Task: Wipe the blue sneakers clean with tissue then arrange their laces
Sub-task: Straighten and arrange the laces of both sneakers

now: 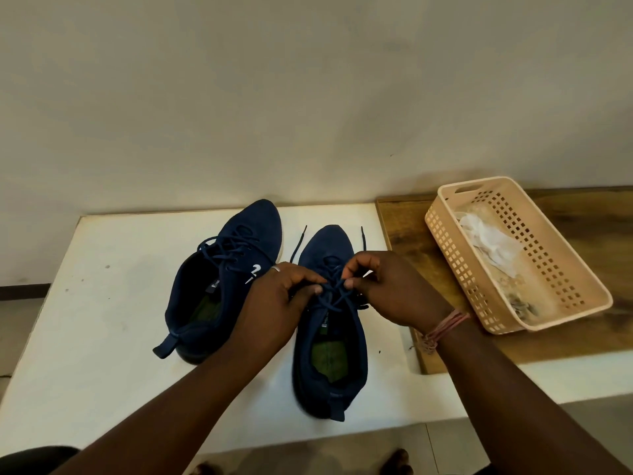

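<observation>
Sneakers (329, 317) sit side by side on the desk (113, 303); left hand (277, 303) and right hand (390, 286) each keep a pinching grip on the laces (334, 293), basket (565, 317) at three o'clock.

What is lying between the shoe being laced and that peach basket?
In the head view, only bare white table, then the wooden board's edge, separates the right sneaker from the basket.

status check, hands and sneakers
Left hand and right hand both pinching the right sneaker's laces. Left sneaker laced, untouched. Used tissue in basket. Nothing in the way.
</observation>
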